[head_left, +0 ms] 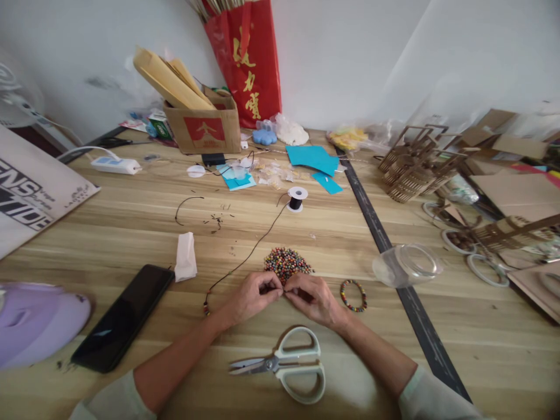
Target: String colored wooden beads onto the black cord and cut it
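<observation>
My left hand (256, 297) and my right hand (315, 297) meet fingertip to fingertip, both closed in a pinch. A tiny dark bit between them looks like the end of the black cord (258, 242); what my right fingers pinch is too small to make out. From a white spool (296, 201) the cord runs down to a few strung beads (206, 307) beside my left forearm, where it passes out of sight. Just beyond my fingertips lies a pile of small multicoloured beads (286, 262). A beaded bracelet (353, 295) rests right of my right hand. Scissors (277, 364) lie spread between my forearms.
On the left are a black phone (125, 318), a folded white paper (186, 256) and a purple object (41, 326). A clear plastic container (406, 266) lies at right, near woven baskets (409, 172). A cardboard box (201, 125) and red bag (249, 64) stand at the back.
</observation>
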`<action>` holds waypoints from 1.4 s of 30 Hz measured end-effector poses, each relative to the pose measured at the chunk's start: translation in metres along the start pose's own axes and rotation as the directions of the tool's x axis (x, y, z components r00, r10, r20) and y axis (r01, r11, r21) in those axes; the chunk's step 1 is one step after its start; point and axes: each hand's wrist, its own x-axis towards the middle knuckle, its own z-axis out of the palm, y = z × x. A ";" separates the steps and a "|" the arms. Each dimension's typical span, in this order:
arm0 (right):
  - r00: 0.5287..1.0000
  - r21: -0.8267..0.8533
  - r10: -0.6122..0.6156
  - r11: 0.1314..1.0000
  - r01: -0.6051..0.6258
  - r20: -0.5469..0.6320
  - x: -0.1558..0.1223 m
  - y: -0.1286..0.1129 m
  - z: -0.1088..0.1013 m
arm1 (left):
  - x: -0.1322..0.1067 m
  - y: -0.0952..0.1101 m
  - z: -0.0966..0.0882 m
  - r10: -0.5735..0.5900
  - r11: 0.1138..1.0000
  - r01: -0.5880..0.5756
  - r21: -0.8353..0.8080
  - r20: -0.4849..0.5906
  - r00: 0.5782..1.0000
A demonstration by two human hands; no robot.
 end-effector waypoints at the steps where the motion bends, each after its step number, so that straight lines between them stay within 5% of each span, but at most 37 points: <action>1: 1.000 0.000 0.000 1.000 0.000 0.001 0.000 0.000 0.000 | 0.000 0.001 0.000 -0.001 1.000 0.001 0.002 0.000 1.000; 42: 1.000 0.003 0.011 1.000 -0.011 -0.013 -0.001 0.000 0.001 | 0.001 -0.002 -0.001 -0.005 1.000 0.005 0.017 0.018 1.000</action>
